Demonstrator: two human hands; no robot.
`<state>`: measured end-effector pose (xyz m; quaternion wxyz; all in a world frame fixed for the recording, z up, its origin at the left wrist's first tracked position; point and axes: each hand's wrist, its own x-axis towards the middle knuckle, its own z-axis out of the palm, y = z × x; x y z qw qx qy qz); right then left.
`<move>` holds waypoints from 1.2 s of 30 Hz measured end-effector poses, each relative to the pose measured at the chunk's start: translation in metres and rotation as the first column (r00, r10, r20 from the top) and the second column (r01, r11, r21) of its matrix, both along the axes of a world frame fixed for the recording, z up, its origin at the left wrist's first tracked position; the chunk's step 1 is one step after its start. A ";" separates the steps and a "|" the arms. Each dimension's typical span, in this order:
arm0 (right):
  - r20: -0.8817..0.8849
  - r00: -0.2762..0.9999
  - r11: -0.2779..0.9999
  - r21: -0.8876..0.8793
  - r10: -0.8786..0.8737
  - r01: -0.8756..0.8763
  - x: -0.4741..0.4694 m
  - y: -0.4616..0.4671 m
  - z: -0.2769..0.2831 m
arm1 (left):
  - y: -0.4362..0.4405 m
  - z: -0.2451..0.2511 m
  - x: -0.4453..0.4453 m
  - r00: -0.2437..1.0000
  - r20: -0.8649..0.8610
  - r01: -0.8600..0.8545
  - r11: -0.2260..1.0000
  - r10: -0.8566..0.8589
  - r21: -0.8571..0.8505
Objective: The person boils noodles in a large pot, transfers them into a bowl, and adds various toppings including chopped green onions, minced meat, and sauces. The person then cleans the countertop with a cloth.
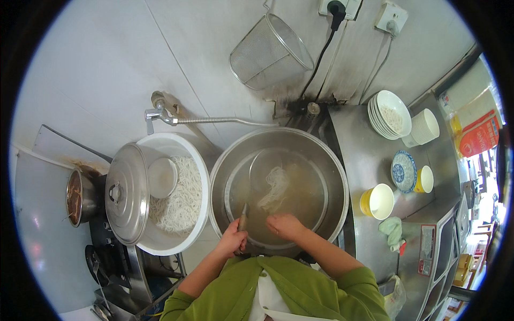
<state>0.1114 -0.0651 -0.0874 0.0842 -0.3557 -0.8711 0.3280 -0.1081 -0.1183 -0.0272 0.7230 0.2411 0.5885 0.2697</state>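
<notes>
A wide steel pot point(339, 168) of cloudy water stands before me. My left hand point(233, 240) grips the wooden handle point(243, 218) of a long-handled metal scoop or strainer. The tool's head lies in the water, where its curved rim shows only faintly. A loose bundle of white noodles point(276, 186) sits within that curve. Just on the near side of the noodles, my right hand point(286, 226) is over the pot with its fingers curled together. Nothing shows in those fingers, though their undersides are hidden.
To the left, a metal lid point(127, 192) leans over a white tub point(202, 192) holding noodles and a small bowl point(162, 177). A tap point(158, 114) with a flexible hose and a mesh basket point(269, 52) are on the wall. Stacked bowls point(375, 116) and a paper cup point(377, 202) stand right.
</notes>
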 end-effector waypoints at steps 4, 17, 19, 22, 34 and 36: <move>0.089 0.995 0.999 -0.011 -0.040 0.041 0.021 0.012 0.004 | -0.001 -0.004 0.000 0.989 -0.149 -0.004 0.990 0.025 0.143; -0.122 0.083 0.147 -0.801 -0.989 0.581 0.078 0.049 -0.049 | -0.001 0.002 -0.014 0.984 -0.111 0.134 0.987 -0.143 -0.084; -0.106 -0.058 0.064 -0.869 -0.993 0.491 0.085 0.051 -0.055 | 0.000 0.003 -0.017 0.998 -0.025 0.051 0.995 -0.053 -0.082; -0.277 -0.213 0.164 -0.887 -0.937 0.431 0.105 0.056 -0.056 | -0.004 0.006 -0.020 0.994 -0.109 0.028 0.999 -0.032 -0.035; -0.131 0.930 0.929 0.104 -0.342 0.356 0.041 0.039 0.054 | -0.004 -0.004 -0.003 0.972 0.217 -0.035 0.969 0.090 -0.245; -0.085 0.950 0.948 -0.132 -0.300 0.288 0.038 0.033 0.069 | -0.003 0.003 -0.011 0.932 0.326 -0.072 0.964 0.156 -0.258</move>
